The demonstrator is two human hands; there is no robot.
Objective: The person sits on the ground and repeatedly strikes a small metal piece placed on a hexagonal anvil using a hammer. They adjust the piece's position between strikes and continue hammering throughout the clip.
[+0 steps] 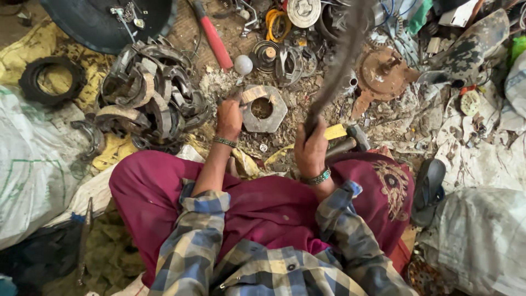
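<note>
Gripping a blurred hammer handle [334, 71] tight, the right hand [310, 151] is raising it. Left hand [229, 116] is pinching a curved brake shoe [253, 94] on the hexagonal metal block [264, 109]. Shoe looks heavy, stiff, rough-edged; best held by its outer end.

The ground [307, 104] is bare dirt strewn with grit and metal scraps. On it lie a large hexagonal nut [264, 108] in the middle, a heap of curved metal pieces [150, 96] to its left, a black rubber ring [52, 79] on yellow cloth [82, 60], and a red-handled tool [215, 39] further back. A rusty round plate [383, 74], a white bulb [243, 64], a dark sandal [428, 189] and white sacks [33, 159] lie around the edges.
</note>
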